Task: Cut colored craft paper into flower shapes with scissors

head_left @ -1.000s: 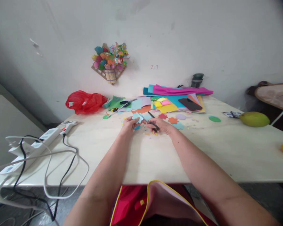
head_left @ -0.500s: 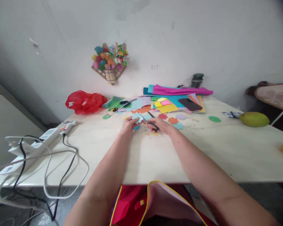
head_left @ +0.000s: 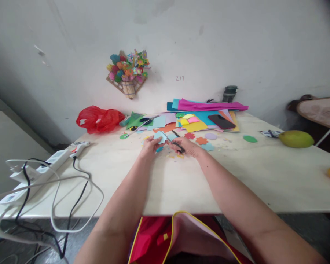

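Observation:
My left hand pinches a light blue paper flower with a scalloped edge. Black-handled scissors are in my right hand, their blades pointing left to the edge of the flower. Beneath the hands lies a brighter blue paper piece, partly hidden, with small yellow scraps nearby. To the right rest a red paper flower, an orange one, a light blue one and a lilac oval.
Coloured sheets and a dark phone lie at the back, left of them a second pair of scissors and a red bag. A power strip with cables is at left, a green mango at right.

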Demonstrator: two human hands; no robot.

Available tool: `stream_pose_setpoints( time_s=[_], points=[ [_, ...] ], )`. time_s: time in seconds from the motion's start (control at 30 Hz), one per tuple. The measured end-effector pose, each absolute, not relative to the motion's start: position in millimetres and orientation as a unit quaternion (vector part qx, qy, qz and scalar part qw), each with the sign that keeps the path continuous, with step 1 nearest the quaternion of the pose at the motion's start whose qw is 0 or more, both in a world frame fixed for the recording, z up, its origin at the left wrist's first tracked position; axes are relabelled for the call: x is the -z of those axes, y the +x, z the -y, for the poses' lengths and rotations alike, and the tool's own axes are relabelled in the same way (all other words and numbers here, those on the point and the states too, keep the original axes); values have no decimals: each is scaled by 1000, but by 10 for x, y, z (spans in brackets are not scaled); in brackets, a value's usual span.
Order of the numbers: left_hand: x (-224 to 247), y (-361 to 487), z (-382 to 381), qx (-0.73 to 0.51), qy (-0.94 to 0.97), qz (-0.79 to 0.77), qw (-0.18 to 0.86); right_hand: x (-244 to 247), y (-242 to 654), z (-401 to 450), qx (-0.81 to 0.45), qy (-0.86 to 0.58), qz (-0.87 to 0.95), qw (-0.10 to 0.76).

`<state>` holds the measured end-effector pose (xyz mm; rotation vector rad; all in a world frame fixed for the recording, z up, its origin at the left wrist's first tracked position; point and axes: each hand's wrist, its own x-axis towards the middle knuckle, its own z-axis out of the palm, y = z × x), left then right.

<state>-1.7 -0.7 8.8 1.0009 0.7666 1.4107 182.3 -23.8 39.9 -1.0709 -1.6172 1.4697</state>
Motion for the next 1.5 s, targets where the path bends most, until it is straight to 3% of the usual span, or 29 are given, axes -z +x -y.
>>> stream_pose_setpoints(
  time_s=[1.5],
  points=[
    [-102, -6, 34, -582, 453, -360, 571, -310, 1840, 149, -568, -397, 630, 350]
  ],
)
